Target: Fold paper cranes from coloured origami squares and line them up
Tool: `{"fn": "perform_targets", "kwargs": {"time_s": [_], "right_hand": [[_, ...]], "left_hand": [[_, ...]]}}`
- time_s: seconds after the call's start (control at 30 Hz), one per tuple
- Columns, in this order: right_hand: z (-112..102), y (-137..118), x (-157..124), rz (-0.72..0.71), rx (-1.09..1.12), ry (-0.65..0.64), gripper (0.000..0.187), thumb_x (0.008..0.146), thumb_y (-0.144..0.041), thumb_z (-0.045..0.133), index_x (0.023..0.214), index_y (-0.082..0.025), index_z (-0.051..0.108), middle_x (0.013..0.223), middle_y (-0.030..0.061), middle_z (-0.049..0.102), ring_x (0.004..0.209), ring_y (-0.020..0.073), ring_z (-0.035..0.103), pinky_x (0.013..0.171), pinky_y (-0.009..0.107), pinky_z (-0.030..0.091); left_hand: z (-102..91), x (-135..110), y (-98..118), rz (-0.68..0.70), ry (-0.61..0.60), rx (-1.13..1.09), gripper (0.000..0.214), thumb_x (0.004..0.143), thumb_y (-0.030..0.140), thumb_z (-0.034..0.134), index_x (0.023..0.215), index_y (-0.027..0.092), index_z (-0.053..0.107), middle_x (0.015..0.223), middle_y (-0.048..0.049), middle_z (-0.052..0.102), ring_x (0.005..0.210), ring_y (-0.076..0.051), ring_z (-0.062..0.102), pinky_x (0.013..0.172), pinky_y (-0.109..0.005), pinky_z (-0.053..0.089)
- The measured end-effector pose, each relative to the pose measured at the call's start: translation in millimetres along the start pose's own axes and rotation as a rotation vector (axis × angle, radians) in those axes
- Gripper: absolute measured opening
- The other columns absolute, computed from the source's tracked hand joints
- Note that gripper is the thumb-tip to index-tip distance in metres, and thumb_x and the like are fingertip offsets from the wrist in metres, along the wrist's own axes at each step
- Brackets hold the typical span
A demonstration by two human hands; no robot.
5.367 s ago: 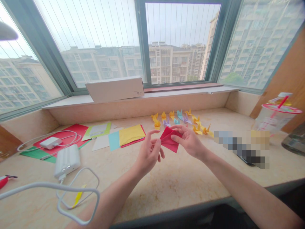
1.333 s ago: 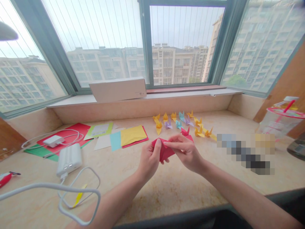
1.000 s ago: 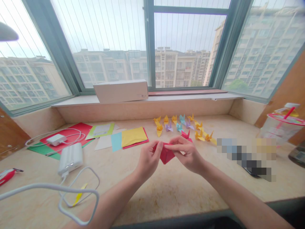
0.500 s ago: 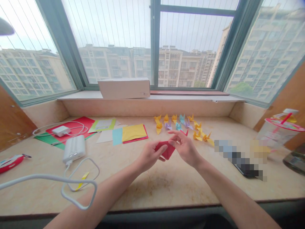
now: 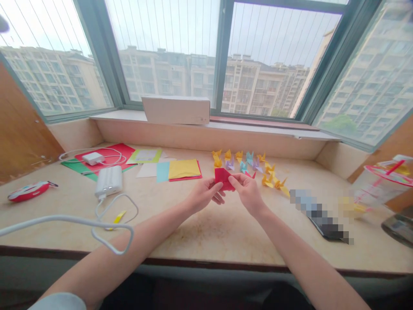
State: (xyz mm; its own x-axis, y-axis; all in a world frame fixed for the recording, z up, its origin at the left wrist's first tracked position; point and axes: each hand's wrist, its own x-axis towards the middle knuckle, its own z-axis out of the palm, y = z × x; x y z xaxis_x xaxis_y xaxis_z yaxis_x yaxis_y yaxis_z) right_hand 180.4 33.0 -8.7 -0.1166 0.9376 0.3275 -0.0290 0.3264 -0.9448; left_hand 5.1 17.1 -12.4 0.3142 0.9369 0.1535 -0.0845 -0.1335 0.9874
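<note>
Between my hands is a small folded piece of red paper (image 5: 223, 177), raised above the counter. My left hand (image 5: 206, 192) pinches its lower left edge, thumb in front and the other fingers beneath. On the right side, my right hand (image 5: 247, 188) grips it between thumb and fingers. Just beyond them stand several folded paper cranes in yellow (image 5: 238, 156), blue (image 5: 249, 158) and purple (image 5: 256, 166). A red pointed paper piece (image 5: 250, 174) shows partly behind my right hand.
To the left lie a yellow paper stack (image 5: 184, 169), red sheets (image 5: 112, 155), a white power bank (image 5: 109, 181) with cables and a red-and-white tool (image 5: 30, 190). At right are a partly blurred-out phone (image 5: 329, 228) and a plastic cup (image 5: 376, 181). A white box (image 5: 176, 110) stands on the sill.
The red paper has been raised and turned, so one corner now points up. My right hand's fingers have closed onto its right side. The camera view has tilted and shifted.
</note>
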Motion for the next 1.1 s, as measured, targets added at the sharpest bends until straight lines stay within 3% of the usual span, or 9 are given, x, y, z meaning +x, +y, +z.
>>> {"fn": "perform_targets", "kwargs": {"time_s": [0.17,0.37,0.53,0.73,0.93,1.1], "right_hand": [[-3.9,-0.3,-1.5,0.025,-0.011,-0.129,0.038,0.08,-0.052,0.071,0.094,-0.017,0.073,0.093,0.0093,0.079,0.084,0.0238,0.074,0.078,0.036,0.058],[0.5,1.4,-3.2,0.015,-0.066,-0.017,0.04,0.079,-0.056,0.07,0.083,-0.017,0.07,0.078,0.0067,0.077,0.071,0.0214,0.07,0.066,0.033,0.055],[1.2,2.4,-2.5,0.0,-0.113,-0.034,0.043,0.082,-0.059,0.067,0.085,-0.017,0.071,0.078,0.0062,0.075,0.068,0.0203,0.068,0.062,0.03,0.052],[1.8,1.9,-4.0,-0.026,-0.121,0.01,0.045,0.082,-0.063,0.065,0.075,-0.019,0.063,0.069,0.0033,0.07,0.063,0.0183,0.063,0.056,0.028,0.049],[2.1,3.1,-3.0,-0.012,-0.085,-0.104,0.047,0.079,-0.065,0.066,0.082,-0.019,0.065,0.072,0.0035,0.071,0.065,0.0194,0.065,0.06,0.03,0.051],[0.1,2.2,-3.3,-0.043,-0.157,-0.061,0.046,0.081,-0.065,0.064,0.075,-0.019,0.063,0.067,0.001,0.067,0.062,0.017,0.06,0.058,0.028,0.048]], "left_hand": [[1.6,-1.8,-2.9,0.029,-0.065,0.122,0.029,0.086,0.041,0.068,0.091,0.013,0.064,0.06,0.002,0.062,0.047,-0.01,0.061,0.044,-0.019,0.05],[8.9,-6.6,-1.0,0.012,-0.049,0.127,0.039,0.092,0.053,0.055,0.09,0.015,0.06,0.054,0.0036,0.059,0.041,-0.011,0.059,0.038,-0.019,0.046],[5.4,-4.7,-2.1,0.03,-0.019,0.205,0.037,0.092,0.048,0.056,0.077,0.014,0.059,0.054,0.0015,0.06,0.04,-0.009,0.057,0.038,-0.018,0.043],[8.6,-7.6,4.6,0.022,-0.018,0.232,0.034,0.093,0.044,0.053,0.079,0.014,0.061,0.052,0.0015,0.06,0.039,-0.009,0.056,0.038,-0.017,0.041],[4.5,-6.9,5.9,0.069,0.023,0.252,0.034,0.093,0.044,0.055,0.077,0.015,0.06,0.053,0.0024,0.06,0.039,-0.009,0.055,0.038,-0.018,0.042],[5.0,-7.2,5.8,0.067,0.028,0.233,0.034,0.092,0.045,0.055,0.079,0.015,0.062,0.051,0.0029,0.059,0.038,-0.009,0.054,0.037,-0.017,0.041]]}}
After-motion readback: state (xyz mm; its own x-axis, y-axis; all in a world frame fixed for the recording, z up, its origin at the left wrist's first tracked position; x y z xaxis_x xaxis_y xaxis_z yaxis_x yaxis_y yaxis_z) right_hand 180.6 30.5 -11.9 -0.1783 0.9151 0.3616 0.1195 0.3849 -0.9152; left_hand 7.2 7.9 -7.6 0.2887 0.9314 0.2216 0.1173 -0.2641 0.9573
